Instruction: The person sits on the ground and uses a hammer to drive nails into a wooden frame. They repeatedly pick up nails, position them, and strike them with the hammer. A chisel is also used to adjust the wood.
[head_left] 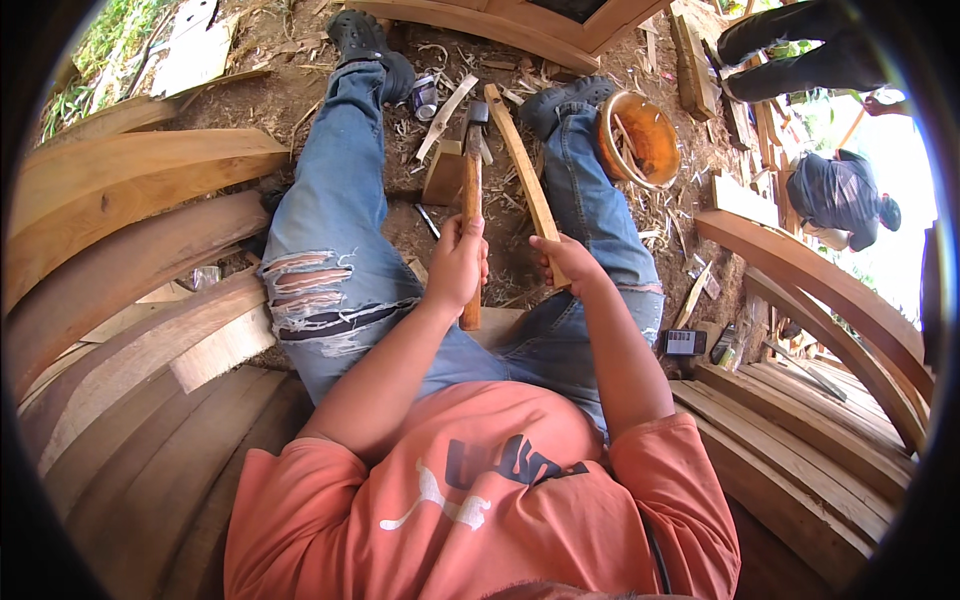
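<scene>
My left hand (458,264) is closed around the wooden handle of a hammer (472,195). Its dark metal head points away from me, above a small wooden block (443,174) on the ground. In my right hand (570,263) is a narrow wooden strip (522,165), gripped near its close end. The strip slants forward and left, its far end close to the hammer head but apart from it. Both hands are between my knees. A slim tool or pen (427,221) lies on the dirt beside my left leg.
An orange bucket (640,140) with wood scraps stands by my right foot. A can (424,98) lies near my left foot. Curved planks (140,180) flank my left, stacked boards (790,470) my right. A phone (685,342) rests at right. Other people (840,200) are beyond.
</scene>
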